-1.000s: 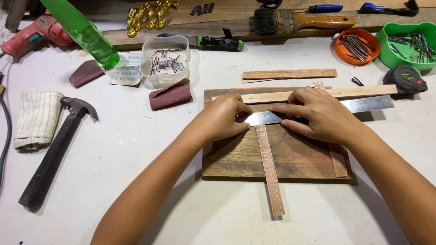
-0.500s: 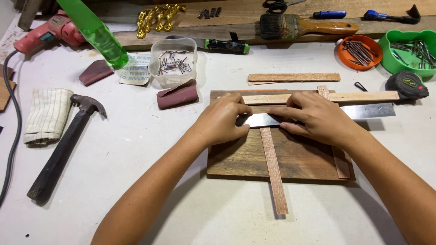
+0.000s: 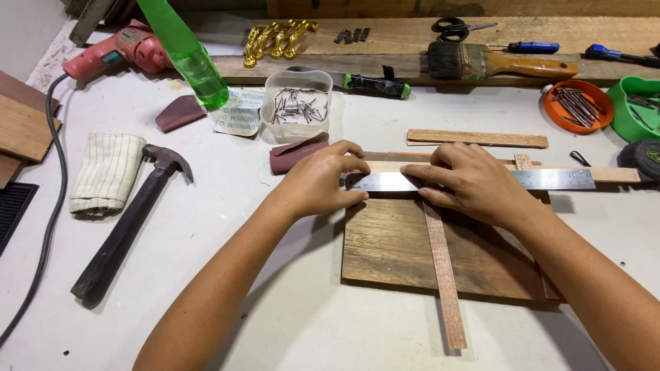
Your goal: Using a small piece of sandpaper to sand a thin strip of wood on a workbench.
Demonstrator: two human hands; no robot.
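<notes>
Both hands are pressing flat, fingers spread, on a steel ruler [image 3: 474,181] lying across a dark wooden board [image 3: 399,244] near the worktop's middle: left hand [image 3: 320,180] on its left end, right hand [image 3: 474,184] over a thin wooden strip [image 3: 444,275]. A hammer [image 3: 127,223] is lying left; a tub of nails [image 3: 297,104] is sitting behind.
</notes>
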